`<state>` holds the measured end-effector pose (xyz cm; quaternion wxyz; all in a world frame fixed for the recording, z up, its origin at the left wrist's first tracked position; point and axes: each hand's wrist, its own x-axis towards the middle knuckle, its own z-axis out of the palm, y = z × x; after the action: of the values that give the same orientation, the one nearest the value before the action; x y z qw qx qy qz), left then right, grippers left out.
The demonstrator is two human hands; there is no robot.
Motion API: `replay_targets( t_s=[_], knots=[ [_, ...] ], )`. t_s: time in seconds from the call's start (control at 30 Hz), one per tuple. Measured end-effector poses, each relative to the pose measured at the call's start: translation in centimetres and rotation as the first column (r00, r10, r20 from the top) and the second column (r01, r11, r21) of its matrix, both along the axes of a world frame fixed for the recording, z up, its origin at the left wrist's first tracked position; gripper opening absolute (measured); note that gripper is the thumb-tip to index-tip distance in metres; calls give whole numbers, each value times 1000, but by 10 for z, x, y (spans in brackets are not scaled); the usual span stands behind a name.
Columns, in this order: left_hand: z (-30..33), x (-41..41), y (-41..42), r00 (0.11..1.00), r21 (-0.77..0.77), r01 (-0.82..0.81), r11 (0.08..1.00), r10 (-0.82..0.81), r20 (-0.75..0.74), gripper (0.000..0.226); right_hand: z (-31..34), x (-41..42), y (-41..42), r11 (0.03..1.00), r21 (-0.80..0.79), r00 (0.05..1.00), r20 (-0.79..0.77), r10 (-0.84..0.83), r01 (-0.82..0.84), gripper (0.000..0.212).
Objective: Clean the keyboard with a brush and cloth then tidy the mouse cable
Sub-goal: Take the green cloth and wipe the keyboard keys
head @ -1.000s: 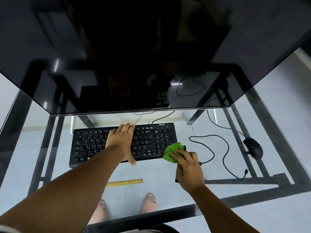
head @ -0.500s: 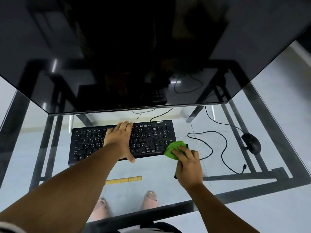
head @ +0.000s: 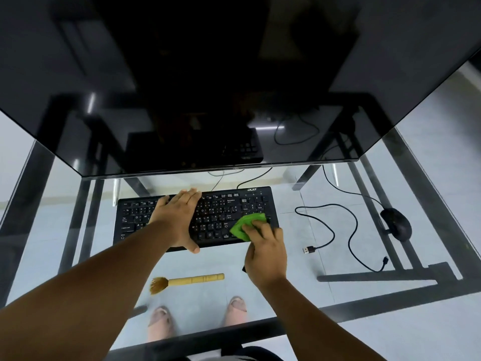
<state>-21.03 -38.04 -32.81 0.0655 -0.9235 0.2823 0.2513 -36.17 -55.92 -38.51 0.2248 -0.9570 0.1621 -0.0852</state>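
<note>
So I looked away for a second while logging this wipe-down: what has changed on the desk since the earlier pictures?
The right hand has slid the green cloth from just off the keyboard's right front corner up onto its right-hand keys, still gripping it. The left hand stays flat on the middle keys, steadying the board. The brush, mouse and loose mouse cable lie where they were.
</note>
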Motion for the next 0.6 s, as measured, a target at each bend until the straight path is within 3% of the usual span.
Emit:
replay_targets(
  t_s=[0.13,0.2,0.33,0.6],
  knots=[
    [-2,-3,5,998,-20,-62,998,63,30,149,8,14,14,950,-53,950,-70,303,-307,55],
    [-2,-2,5,997,-32,-71,997,72,25,149,5,13,3,969,-75,971,-64,232,-236,54],
    [-2,-2,6,996,-41,-84,996,85,11,148,-6,0,-29,991,12,991,19,-131,131,49],
    [-2,-1,6,994,-63,-107,992,107,2,147,9,51,-49,994,-3,994,-26,-111,111,50]
  ],
)
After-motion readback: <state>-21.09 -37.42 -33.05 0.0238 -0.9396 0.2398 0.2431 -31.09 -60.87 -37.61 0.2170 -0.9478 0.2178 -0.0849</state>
